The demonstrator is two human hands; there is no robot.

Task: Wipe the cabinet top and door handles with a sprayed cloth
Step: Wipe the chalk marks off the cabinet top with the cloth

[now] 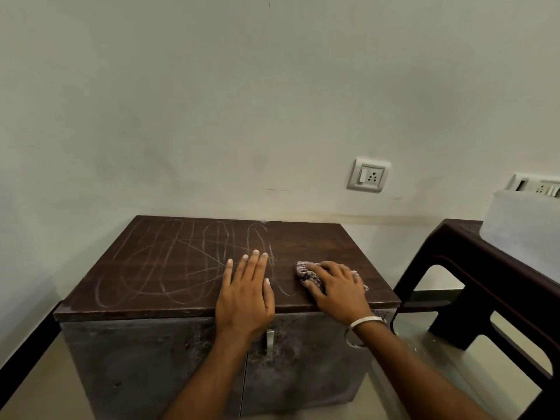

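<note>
A low cabinet stands against the wall, its dark brown top (188,268) covered with pale chalk-like scribbles on the left and middle. My left hand (245,292) lies flat on the top near the front edge, fingers straight. Just to its right, my right hand (336,286) presses a crumpled pinkish cloth (306,272) onto the top, fingers curled over it. The right part of the top looks free of scribbles. One metal door handle (270,341) shows on the dusty grey front below my left wrist; another handle sits partly hidden behind my right wrist.
A dark plastic stool or table (472,268) stands close on the right, carrying a translucent white box (521,228). A wall socket (368,175) sits above the cabinet's right end. Pale floor lies around the cabinet.
</note>
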